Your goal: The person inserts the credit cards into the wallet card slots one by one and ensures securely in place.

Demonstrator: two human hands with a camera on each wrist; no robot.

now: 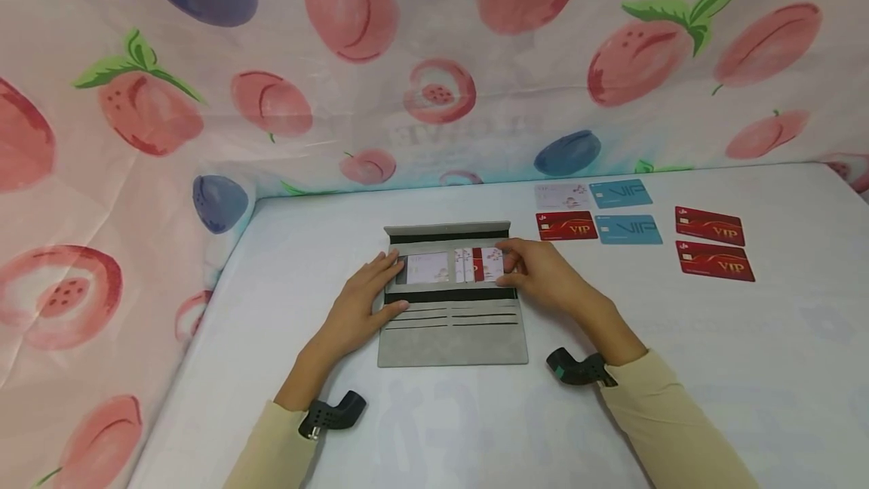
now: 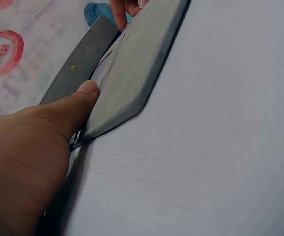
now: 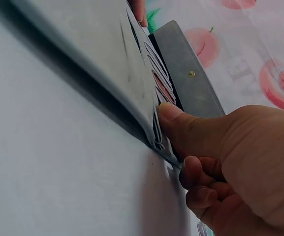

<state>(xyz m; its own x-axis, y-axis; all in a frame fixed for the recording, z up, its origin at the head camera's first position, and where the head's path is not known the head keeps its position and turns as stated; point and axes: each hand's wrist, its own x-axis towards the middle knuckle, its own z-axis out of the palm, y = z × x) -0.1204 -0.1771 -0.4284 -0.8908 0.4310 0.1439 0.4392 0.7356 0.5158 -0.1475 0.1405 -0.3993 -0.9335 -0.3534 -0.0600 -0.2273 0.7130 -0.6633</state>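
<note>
A grey wallet (image 1: 451, 349) lies unfolded on the table, with card slots across its lower panel. White flowered cards (image 1: 428, 268) and a red strip of a card (image 1: 478, 264) show in its middle section. My left hand (image 1: 356, 308) rests on the wallet's left edge, fingers stretched out; its thumb (image 2: 85, 93) lies on the inner side. With thumb and curled fingers, my right hand (image 1: 543, 270) pinches the wallet's right edge beside the cards. The right thumb (image 3: 181, 118) presses by the slots; the fingertips under the edge are partly hidden.
To the right of the wallet lie a white flowered card (image 1: 562, 196), two blue VIP cards (image 1: 628, 229) and several red VIP cards (image 1: 714, 260). The table (image 1: 434, 429) has a white cover. Behind it hangs a fruit-patterned cloth (image 1: 502, 96).
</note>
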